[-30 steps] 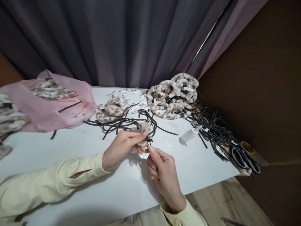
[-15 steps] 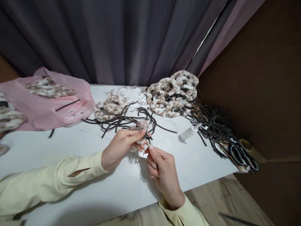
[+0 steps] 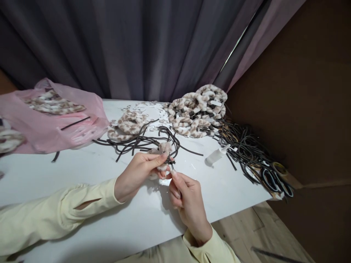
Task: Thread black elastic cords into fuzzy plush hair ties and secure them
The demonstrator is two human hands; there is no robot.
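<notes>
Over the bench (image 3: 225, 197), I have my left fingers (image 3: 159, 160) gripping a fluffy plush piece (image 3: 165, 147), my right fingers (image 3: 176, 178) pinching a thin dark strand (image 3: 172, 166); black cords (image 3: 139, 140) crowd behind, squeeze bottle (image 3: 215, 157) rightward.

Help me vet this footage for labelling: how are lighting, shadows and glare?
Head view: curtain and brown panel dark; soft shadow on the white table beside the right hand; small bright glint below the left hand; fine detail at the fuzzy piece too small to read.
</notes>
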